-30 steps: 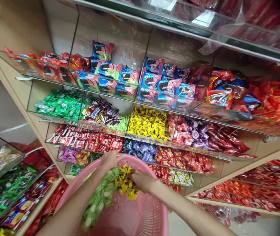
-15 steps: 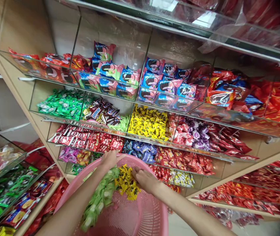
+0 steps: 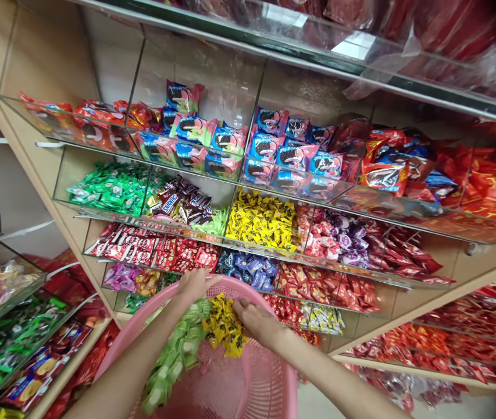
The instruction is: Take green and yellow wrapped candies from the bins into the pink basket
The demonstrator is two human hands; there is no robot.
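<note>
A pink plastic basket (image 3: 289, 372) with perforated sides fills the lower middle of the head view. My left hand (image 3: 193, 286) is closed over its far rim. Inside, green-wrapped candies (image 3: 173, 355) lie along the left, partly covered by my left forearm. Yellow-wrapped candies (image 3: 225, 329) are heaped beside them against the far wall. At the right edge of that heap is my right hand (image 3: 254, 320), its fingers curled in against the yellow candies. Its fingertips are partly hidden among the wrappers.
Glass-fronted shelves stand ahead, holding yellow candies (image 3: 260, 218), Snickers bars (image 3: 178, 201), green packets (image 3: 110, 189) and blue cookie packs (image 3: 269, 145). The lower shelf lips come close behind the basket. More candy bins (image 3: 16, 331) flank the left side.
The view has shifted very slightly. Both hands and the candies in the basket look nearly the same as before.
</note>
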